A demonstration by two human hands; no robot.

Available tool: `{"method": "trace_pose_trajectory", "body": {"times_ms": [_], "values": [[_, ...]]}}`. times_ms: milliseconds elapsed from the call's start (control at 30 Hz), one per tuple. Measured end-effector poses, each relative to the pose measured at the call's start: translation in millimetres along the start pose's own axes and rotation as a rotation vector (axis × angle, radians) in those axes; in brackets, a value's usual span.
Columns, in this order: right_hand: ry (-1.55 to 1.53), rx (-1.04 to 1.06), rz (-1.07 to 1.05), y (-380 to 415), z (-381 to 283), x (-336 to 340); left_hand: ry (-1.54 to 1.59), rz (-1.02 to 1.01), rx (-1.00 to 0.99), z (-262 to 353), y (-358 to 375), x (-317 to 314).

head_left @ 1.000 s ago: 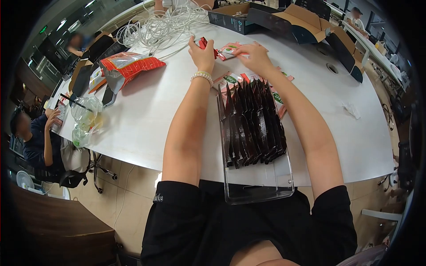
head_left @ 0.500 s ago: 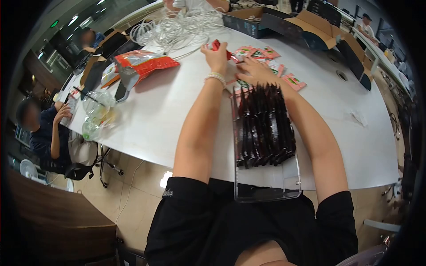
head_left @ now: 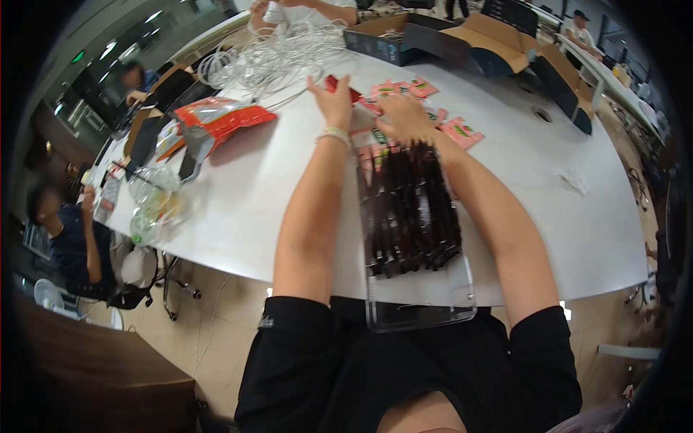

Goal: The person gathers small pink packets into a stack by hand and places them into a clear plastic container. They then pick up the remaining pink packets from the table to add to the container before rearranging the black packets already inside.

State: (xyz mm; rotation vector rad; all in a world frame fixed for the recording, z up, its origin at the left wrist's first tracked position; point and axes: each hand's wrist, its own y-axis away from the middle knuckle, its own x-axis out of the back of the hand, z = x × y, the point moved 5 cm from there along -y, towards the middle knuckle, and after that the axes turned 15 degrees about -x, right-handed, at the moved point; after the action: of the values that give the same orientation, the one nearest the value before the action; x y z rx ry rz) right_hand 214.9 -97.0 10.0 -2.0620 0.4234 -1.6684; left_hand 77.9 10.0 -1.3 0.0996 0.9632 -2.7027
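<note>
My left hand (head_left: 333,103) is closed around a red packet (head_left: 342,88), part of which shows past the fingers. To its right, my right hand (head_left: 403,117) has its fingers curled down among flat pink-and-white packets (head_left: 462,133); what they grip, if anything, is hidden. Several more pink packets (head_left: 421,87) lie spread beyond this hand. Between my forearms stands a clear plastic box (head_left: 422,294), its far part filled with a row of dark, glossy upright packets (head_left: 411,209). Its near end shows no packets.
Left on the white table (head_left: 238,187) are a red-orange bag (head_left: 227,119), a phone (head_left: 190,164) and a clear plastic cup (head_left: 155,206). White cables (head_left: 278,61) are heaped at the back. Open dark cartons (head_left: 498,47) stand back right. Other people sit around.
My right hand's fingers went from spread over the pink packets to curled in. My left hand still holds the red packet. The whole view has shifted slightly.
</note>
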Motion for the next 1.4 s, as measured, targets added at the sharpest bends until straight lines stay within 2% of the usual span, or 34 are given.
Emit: {"method": "trace_pose_trajectory", "body": {"times_ms": [67,167,267,400,433,533,733,833,933,1033,1133,1233,1333,1400], "values": [[-0.048,0.017,0.103,0,4,-3,-0.060,-0.030,-0.017,-2,-1,0],[-0.156,-0.254,-0.106,1,10,2,-0.056,-0.087,-0.010,6,1,1],[-0.017,-0.090,0.027,0,11,-1,-0.031,-0.149,-0.056,6,2,-5],[0.153,-0.124,-0.013,1,0,10,0.100,-0.216,0.158,17,11,-9],[0.185,-0.092,0.075,-1,1,3,0.138,-0.212,0.215,19,13,-7],[0.209,0.014,0.207,1,2,1,0.213,-0.220,0.115,10,4,-9],[0.249,-0.036,0.157,-3,3,1,0.261,-0.252,0.122,0,2,-12],[0.369,-0.060,0.044,-5,3,-6,0.212,-0.311,0.133,11,7,-13],[0.192,0.015,0.244,2,3,9,0.213,-0.354,0.171,18,13,-14],[0.090,-0.017,0.265,-2,11,8,0.246,-0.367,0.193,17,12,-15],[0.123,-0.045,0.141,-6,13,0,0.265,-0.366,0.215,15,11,-15],[0.155,-0.037,0.107,-5,11,-4,0.285,-0.372,0.227,3,7,-17],[-0.018,-0.139,0.131,-1,16,2,0.298,-0.356,0.230,-7,1,-19],[-0.253,-0.287,0.146,-1,25,9,0.310,-0.336,0.237,-7,1,-18]]}}
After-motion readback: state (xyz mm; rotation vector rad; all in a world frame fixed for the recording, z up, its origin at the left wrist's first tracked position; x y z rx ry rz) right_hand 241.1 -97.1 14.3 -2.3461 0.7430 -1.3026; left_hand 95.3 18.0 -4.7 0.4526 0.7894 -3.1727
